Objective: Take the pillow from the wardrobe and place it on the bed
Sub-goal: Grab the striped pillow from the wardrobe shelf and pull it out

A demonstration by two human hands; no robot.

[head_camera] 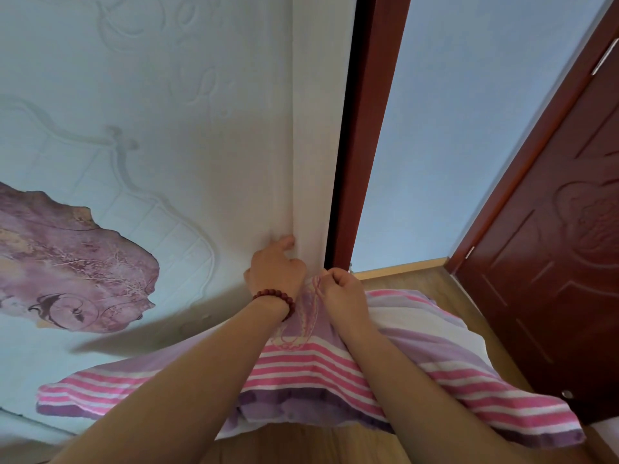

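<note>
Head view, looking down along both forearms at the wardrobe front. The pillow [301,366] (pink, white and purple stripes) is shown outside the wardrobe, spread across and beneath both forearms, just in front of the wardrobe door [150,145]. The bed is not in view.

The pillow's upper edge is pinched in the curled fingers of the right hand [338,286]. The left hand [276,266], marked by a bead bracelet [274,298], is laid against the right-hand edge of the wardrobe door, with one fingertip at the seam beside the white side panel [315,128]. Whether that edge is hooked or merely pressed cannot be told. The two hands are seen close together, nearly touching. At right, a brown room door [552,262] is seen above a wooden floor [402,279].

Risks, as judged:
- The pillow is gripped at one point only, so the slack fabric may sag and slip free when a turn is made.
- A hanging corner could be trapped in the wardrobe seam if the door is pushed against it.
- The floor ahead is largely masked by the pillow, so a stumble near the room door is made likelier on the way to the bed.
</note>
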